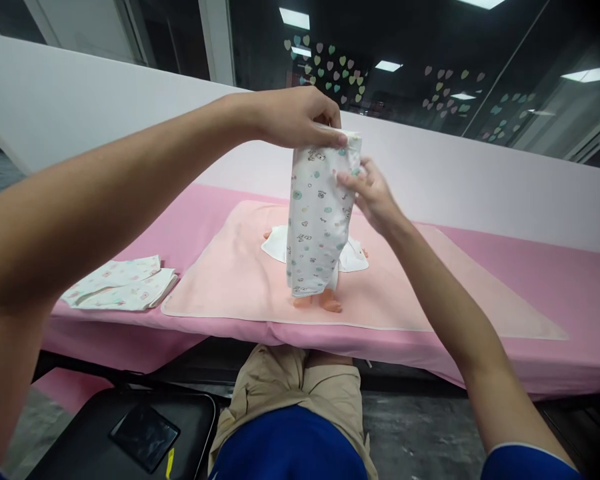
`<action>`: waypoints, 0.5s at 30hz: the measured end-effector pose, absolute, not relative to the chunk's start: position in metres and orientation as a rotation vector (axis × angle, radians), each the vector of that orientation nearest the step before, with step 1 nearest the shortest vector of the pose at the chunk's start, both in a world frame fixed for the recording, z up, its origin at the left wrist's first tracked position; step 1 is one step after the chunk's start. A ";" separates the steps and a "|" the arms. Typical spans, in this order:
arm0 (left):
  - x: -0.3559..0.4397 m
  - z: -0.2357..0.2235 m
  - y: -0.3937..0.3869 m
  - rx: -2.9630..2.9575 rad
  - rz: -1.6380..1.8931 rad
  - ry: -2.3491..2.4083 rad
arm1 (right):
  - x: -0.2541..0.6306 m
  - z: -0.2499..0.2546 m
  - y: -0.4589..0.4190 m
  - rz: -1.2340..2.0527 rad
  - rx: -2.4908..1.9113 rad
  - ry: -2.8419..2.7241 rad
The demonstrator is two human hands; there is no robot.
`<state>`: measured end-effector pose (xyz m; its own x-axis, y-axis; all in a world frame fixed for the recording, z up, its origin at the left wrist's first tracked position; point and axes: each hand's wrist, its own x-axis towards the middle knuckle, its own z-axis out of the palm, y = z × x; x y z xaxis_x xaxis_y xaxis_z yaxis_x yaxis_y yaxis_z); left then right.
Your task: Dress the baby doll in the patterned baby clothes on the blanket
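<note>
My left hand (295, 117) pinches the top edge of a small white printed baby garment (316, 220) and holds it up so it hangs down. My right hand (373, 193) touches the garment's upper right side with its fingers closed on the cloth. Behind the hanging garment lies a baby doll (330, 301) in a white top, its feet showing below the cloth, on a light pink mat (220, 280).
The mat lies on a pink-covered table (570, 287). A folded pile of printed baby clothes (123, 283) sits at the table's left. A white partition (80, 107) runs behind the table. A black chair seat (130, 433) stands below left, by my knees.
</note>
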<state>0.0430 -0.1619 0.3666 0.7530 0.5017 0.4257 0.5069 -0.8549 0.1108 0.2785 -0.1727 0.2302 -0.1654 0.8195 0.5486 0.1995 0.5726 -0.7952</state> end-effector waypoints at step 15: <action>-0.240 0.219 0.033 -2.613 -0.992 -2.161 | 0.124 0.037 -0.109 1.968 -0.981 -1.441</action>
